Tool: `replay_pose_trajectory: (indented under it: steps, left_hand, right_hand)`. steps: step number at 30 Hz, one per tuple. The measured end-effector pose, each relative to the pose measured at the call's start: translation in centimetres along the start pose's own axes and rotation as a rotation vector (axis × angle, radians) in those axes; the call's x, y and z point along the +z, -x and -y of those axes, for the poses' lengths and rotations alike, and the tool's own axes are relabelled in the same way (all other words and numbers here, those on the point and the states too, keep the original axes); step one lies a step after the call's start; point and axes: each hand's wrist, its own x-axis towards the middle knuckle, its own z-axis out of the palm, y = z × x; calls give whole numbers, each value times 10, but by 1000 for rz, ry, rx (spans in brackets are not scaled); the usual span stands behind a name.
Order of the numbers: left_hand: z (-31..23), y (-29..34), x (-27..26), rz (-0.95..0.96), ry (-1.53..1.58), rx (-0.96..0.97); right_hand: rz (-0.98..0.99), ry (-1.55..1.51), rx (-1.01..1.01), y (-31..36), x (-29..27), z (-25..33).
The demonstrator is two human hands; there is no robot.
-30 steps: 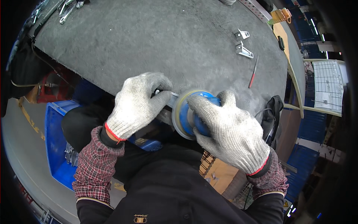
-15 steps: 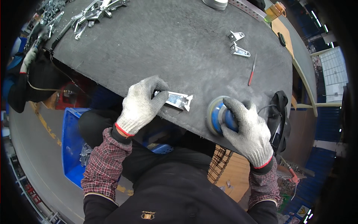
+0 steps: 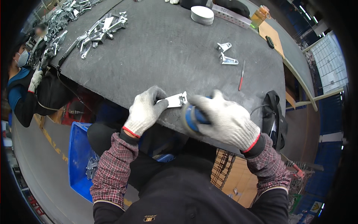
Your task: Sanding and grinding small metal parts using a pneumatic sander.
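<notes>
My left hand [image 3: 144,112], in a pale knit glove with a red cuff, pinches one end of a shiny metal bracket [image 3: 174,100] near the table's front edge. The bracket's flat face is turned up, and its forked end points right. My right hand [image 3: 229,121], gloved alike, grips a round blue disc sander [image 3: 191,118], smeared by motion. The sander is tilted close to the bracket's right end; whether they touch I cannot tell. The fingers hide much of the tool.
On the grey table [image 3: 149,48] lie two brackets [image 3: 228,60], a red-handled file [image 3: 241,76] and a bracket pile [image 3: 100,33]. Round white discs [image 3: 202,15] are stacked at the back. A black bag [image 3: 274,115] lies right. Left are a blue bin [image 3: 80,160] and a co-worker [image 3: 24,80].
My right hand has brought the sander left, toward the bracket, and tilted it. The bracket in my left hand has turned, its plain face now up. The whole view has shifted slightly.
</notes>
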Motion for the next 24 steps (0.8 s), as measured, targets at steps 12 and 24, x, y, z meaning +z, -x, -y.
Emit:
replay_pose_trajectory:
  steps: [12, 24]
  left_hand:
    - [11, 20, 36, -364, -398, 552]
    - [20, 11, 49, -339, -331, 583]
  right_hand:
    - [-237, -51, 310, 61, 45, -64]
    - [37, 74, -115, -13, -19, 7]
